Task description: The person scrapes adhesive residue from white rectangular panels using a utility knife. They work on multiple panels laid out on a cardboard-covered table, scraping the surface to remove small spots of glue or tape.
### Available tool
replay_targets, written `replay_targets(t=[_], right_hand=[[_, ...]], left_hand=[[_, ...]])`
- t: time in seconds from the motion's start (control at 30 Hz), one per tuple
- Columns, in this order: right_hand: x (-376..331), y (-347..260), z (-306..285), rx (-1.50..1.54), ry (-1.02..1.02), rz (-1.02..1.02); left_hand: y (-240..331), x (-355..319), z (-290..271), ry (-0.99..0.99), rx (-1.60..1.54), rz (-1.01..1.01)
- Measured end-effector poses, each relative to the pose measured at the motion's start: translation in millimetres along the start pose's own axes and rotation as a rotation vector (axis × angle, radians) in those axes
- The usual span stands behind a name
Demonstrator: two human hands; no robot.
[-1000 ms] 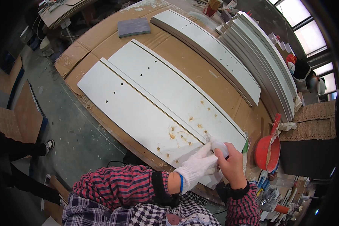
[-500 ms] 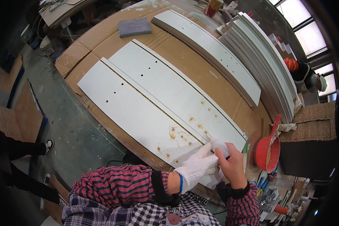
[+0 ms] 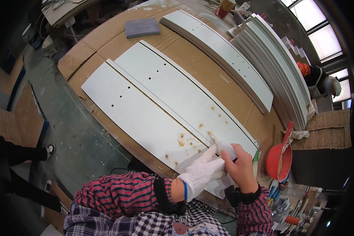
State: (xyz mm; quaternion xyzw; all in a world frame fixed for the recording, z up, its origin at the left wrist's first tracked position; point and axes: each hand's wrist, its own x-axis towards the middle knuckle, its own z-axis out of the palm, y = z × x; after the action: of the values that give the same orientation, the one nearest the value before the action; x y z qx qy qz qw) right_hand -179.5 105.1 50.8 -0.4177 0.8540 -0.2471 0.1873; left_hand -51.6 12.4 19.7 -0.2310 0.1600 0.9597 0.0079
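Two long white panels (image 3: 145, 118) lie side by side, with dark drilled holes at their far left end. Filled spots with tan smears (image 3: 190, 144) mark their near end. My left hand (image 3: 200, 170), in a white knitted glove, is over the near end with its fingers together; whatever they hold is hidden. Close against it, my bare right hand (image 3: 240, 163) grips a thin whitish piece (image 3: 226, 148) between thumb and fingers. That piece touches or hovers just above the panel; its exact kind is unclear.
Brown cardboard (image 3: 102, 49) covers the table. A grey-purple block (image 3: 142, 27) lies at the back. Curved white panels (image 3: 220, 47) are stacked behind, with a taller stack (image 3: 273, 67) to the right. A red pan (image 3: 278, 162) stands right; a person (image 3: 322, 80) is beyond.
Both hands have shifted slightly up and left over the panel's near end, and the whitish piece has moved with the right hand. The panels look unmoved.
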Motion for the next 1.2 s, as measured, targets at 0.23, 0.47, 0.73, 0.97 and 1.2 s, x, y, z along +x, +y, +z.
replay_targets(t=[0.23,0.47,0.73,0.97,1.2], right_hand=[[2.6,-1.1,1.3,-0.002,-0.012,-0.002],[4.2,-1.2,2.4,-0.024,-0.004,-0.023],[3.6,-3.0,1.7,-0.022,-0.025,0.009],[2.2,-3.2,1.6,-0.027,-0.009,-0.025],[2.2,-2.4,1.1,-0.041,-0.016,-0.024]], left_hand=[[2.9,0.7,-1.5,-0.008,-0.024,-0.001],[2.4,1.5,-3.2,-0.003,-0.011,-0.006],[-2.8,5.8,-7.3,-0.036,-0.016,0.004],[-4.4,4.7,-7.9,-0.030,-0.017,0.002],[-3.4,4.3,-6.4,-0.034,-0.029,0.004]])
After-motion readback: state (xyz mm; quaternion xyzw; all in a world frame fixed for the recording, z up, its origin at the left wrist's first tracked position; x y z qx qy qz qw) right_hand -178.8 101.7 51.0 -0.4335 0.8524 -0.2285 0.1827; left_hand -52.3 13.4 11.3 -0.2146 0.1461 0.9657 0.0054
